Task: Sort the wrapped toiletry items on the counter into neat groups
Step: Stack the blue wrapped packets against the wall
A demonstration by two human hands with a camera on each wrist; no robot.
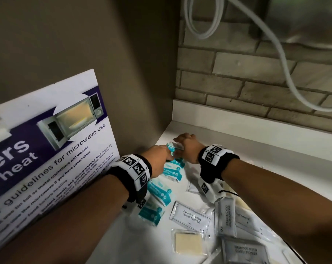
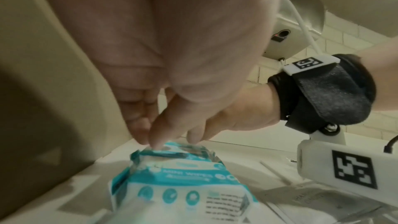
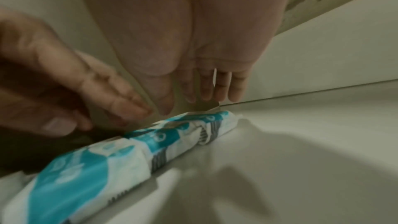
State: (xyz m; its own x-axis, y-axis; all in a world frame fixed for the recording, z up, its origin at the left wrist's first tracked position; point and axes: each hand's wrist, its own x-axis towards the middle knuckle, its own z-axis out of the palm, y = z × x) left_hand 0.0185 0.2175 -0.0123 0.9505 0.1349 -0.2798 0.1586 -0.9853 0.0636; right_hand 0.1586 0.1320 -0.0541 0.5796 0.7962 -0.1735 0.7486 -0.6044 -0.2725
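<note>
Teal-and-white wipes packets [image 1: 172, 171] lie in a row along the left of the white counter [image 1: 247, 149]. The farthest wipes packet [image 1: 173, 146] sits near the back corner, between my two hands. My left hand [image 1: 161, 157] reaches to it from the left, its straight fingers [image 2: 140, 125] touching the packet's top [image 2: 178, 152]. My right hand [image 1: 184, 145] comes in from the right, fingers [image 3: 215, 91] extended at the packet's far end [image 3: 215, 117]. Neither hand is curled round it.
Grey shampoo sachets [image 1: 190, 216] [image 1: 225, 216] [image 1: 245, 251], a wrapped soap bar [image 1: 188, 242] and a toothpaste sachet [image 1: 245, 220] lie at the near right. A microwave-use sign [image 1: 47, 149] leans on the left wall. A brick wall [image 1: 237, 82] with a white cable [image 1: 287, 73] closes the back.
</note>
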